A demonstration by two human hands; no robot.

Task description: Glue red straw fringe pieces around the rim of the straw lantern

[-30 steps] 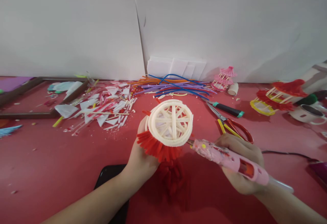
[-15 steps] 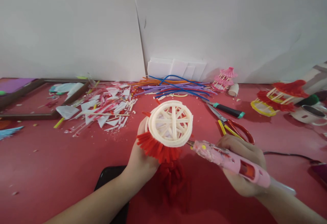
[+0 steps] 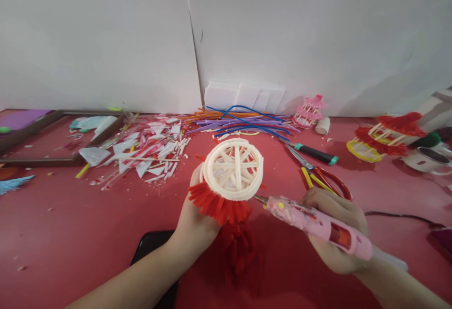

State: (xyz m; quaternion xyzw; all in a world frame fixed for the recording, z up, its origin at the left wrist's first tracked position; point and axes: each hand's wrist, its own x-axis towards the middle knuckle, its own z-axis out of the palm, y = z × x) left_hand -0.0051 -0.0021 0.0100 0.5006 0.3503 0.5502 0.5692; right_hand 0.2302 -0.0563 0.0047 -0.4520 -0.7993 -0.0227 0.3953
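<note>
My left hand (image 3: 197, 219) is closed around a craft piece with a round cream wheel-like frame (image 3: 237, 168) facing up and a fringe of short red pipe-cleaner pieces (image 3: 219, 205) along its near side. Most of my left fingers are hidden behind it. A pink hot glue gun (image 3: 318, 226) is gripped in my right hand (image 3: 339, 224), a clear glue stick poking from its back end. Its metal nozzle lies close to the lower right rim of the frame; whether they touch I cannot tell. Below the piece lie loose red pipe-cleaner bits (image 3: 238, 250).
Beyond my right hand are scissors (image 3: 314, 172) and a black-and-green cutter (image 3: 316, 153). Coloured pipe cleaners (image 3: 240, 123) and scraps (image 3: 148, 146) lie at the back. A small pink tower (image 3: 309, 110), a red-and-yellow tower (image 3: 388, 135), a mug (image 3: 425, 158) and a black phone-like slab (image 3: 151, 241) stand or lie around.
The cream frame has shifted slightly left and tilted a little in my left hand. The glue gun has moved slightly left with it. Both grips are unchanged.
</note>
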